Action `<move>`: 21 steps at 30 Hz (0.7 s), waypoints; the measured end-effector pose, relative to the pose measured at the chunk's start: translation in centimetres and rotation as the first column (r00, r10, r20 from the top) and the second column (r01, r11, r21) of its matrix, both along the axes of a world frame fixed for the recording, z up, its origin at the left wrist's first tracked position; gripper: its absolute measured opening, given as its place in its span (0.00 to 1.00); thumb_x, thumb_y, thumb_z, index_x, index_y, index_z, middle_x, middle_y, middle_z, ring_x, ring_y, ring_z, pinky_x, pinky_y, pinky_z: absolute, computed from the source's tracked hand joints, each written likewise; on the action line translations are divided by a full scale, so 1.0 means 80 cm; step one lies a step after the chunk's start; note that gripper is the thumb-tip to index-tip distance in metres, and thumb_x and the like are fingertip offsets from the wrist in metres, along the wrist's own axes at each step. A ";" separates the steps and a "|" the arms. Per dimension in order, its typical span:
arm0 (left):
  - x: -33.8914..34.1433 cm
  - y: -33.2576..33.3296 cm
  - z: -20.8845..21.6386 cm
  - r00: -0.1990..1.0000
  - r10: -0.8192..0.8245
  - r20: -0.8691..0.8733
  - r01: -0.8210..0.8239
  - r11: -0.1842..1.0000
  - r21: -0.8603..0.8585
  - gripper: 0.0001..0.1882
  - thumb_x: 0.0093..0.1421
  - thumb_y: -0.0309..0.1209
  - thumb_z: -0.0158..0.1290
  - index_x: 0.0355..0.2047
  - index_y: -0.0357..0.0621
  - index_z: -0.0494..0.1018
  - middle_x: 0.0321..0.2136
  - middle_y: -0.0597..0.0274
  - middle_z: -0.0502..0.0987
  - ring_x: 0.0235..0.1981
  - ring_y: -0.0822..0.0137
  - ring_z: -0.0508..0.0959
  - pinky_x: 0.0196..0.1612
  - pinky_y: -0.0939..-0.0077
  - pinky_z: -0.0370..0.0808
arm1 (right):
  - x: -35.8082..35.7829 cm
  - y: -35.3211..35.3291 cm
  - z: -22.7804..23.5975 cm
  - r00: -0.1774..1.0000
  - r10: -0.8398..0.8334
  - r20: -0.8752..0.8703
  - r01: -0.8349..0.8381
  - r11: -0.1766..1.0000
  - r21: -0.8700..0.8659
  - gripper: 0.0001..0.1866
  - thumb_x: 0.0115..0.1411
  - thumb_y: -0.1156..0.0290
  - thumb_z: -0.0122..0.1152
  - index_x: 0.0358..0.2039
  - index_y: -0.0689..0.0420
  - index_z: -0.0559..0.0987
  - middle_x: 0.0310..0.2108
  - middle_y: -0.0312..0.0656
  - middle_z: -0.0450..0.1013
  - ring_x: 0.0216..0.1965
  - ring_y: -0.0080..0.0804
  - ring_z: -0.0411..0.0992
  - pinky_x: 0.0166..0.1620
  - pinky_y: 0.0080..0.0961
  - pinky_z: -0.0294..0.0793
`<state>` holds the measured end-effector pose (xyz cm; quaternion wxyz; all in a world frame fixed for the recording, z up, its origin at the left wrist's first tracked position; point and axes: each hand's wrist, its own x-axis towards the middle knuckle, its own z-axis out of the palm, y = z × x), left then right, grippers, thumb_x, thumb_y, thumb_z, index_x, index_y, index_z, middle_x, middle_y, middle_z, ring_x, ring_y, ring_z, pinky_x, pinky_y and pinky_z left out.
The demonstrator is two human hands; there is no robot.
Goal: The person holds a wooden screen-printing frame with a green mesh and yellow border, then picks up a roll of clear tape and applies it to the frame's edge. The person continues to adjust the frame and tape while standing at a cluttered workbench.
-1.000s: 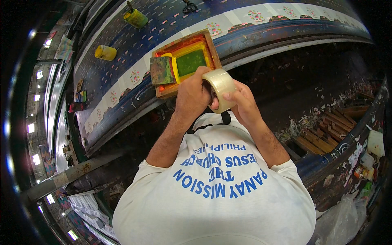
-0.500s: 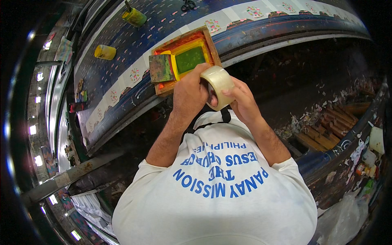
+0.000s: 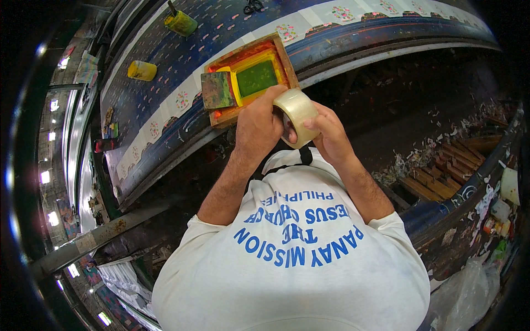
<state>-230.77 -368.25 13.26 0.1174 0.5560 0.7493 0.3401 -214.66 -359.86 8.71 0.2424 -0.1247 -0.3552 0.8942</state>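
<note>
A wide roll of clear packing tape (image 3: 303, 115) is held up in front of my chest. My left hand (image 3: 259, 124) is closed on its left side, with fingers reaching into the ring. On the other side my right hand (image 3: 329, 132) grips the roll, its thumb lying on the outer face. Just beyond my left hand, a wooden-framed printing screen (image 3: 283, 54) rests at the table's near edge, with yellow and red ink around a green mesh window. Across its left end lies a paint-stained squeegee block (image 3: 217, 90).
The long table (image 3: 353, 41) carries a strip of white flower-printed pieces along its near edge. On it stand a yellow tub (image 3: 142, 70), a yellow ink pot with a handle (image 3: 181, 23) and black scissors (image 3: 254, 6). Wooden slats (image 3: 436, 175) and paper scraps lie to the right.
The tape roll has tilted slightly and shifted a little to the right in my hands. Both hands keep their hold, and the screen and squeegee block stay put.
</note>
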 end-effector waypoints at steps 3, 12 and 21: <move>-0.001 -0.001 -0.003 0.998 -0.005 0.066 0.006 1.000 -0.011 0.18 0.65 0.22 0.58 0.55 0.42 0.77 0.41 0.42 0.86 0.44 0.43 0.88 0.48 0.57 0.84 | 0.004 0.000 0.000 0.997 0.065 0.050 -0.067 0.997 0.037 0.24 0.66 0.68 0.59 0.60 0.66 0.75 0.39 0.43 0.82 0.38 0.27 0.82 0.46 0.25 0.82; -0.007 -0.011 0.001 0.949 -0.082 0.305 0.081 0.997 0.016 0.19 0.65 0.31 0.63 0.55 0.39 0.76 0.44 0.54 0.87 0.45 0.63 0.87 0.51 0.69 0.81 | 0.019 -0.015 0.048 0.986 0.147 0.072 -0.151 0.987 0.047 0.32 0.70 0.60 0.55 0.69 0.64 0.68 0.51 0.53 0.81 0.52 0.36 0.82 0.58 0.34 0.79; -0.001 -0.014 0.008 0.941 -0.085 0.329 0.088 0.996 0.005 0.20 0.65 0.33 0.63 0.55 0.40 0.77 0.46 0.54 0.86 0.48 0.62 0.87 0.53 0.68 0.81 | 0.024 -0.017 0.040 0.990 0.134 0.033 -0.137 0.987 0.086 0.40 0.69 0.51 0.49 0.72 0.69 0.64 0.52 0.64 0.81 0.54 0.45 0.82 0.62 0.40 0.79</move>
